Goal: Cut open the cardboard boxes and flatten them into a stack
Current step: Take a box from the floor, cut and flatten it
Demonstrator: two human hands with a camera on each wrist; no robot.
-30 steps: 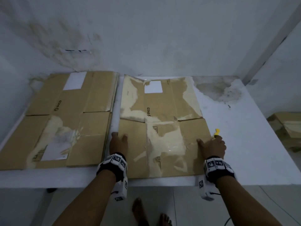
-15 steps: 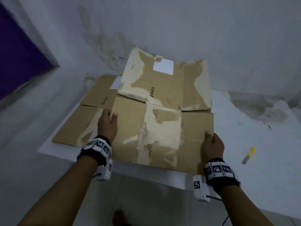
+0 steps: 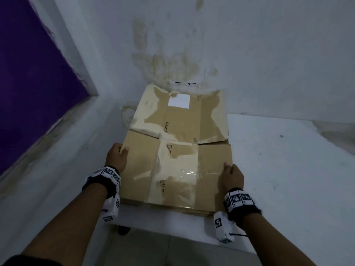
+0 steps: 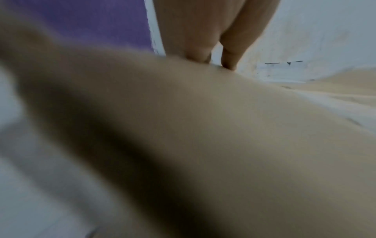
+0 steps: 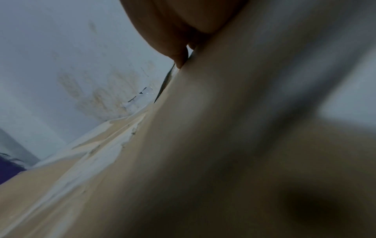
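Observation:
A flattened brown cardboard box [image 3: 178, 150], patched with torn tape and a white label, lies over the left part of the white table [image 3: 288, 169]. Its far half bends up a little toward the wall. My left hand [image 3: 117, 156] grips its left edge and my right hand [image 3: 231, 177] grips its right edge, thumbs on top. The edge of another flattened box [image 3: 134, 202] peeks out beneath the near side; the rest of it is hidden. Both wrist views are blurred and show the cardboard [image 4: 223, 128] [image 5: 203, 145] with fingers [image 4: 195, 32] [image 5: 173, 32] on its edge.
A stained white wall [image 3: 172, 54] stands right behind the table. A purple panel [image 3: 28, 73] fills the left side. The right part of the tabletop is bare white surface. Tiled floor [image 3: 153, 250] shows below the table's near edge.
Both hands lifted the flattened box from the right of the table and carried it left over the other flattened box. The view swung left, and the yellow cutter dropped out of sight.

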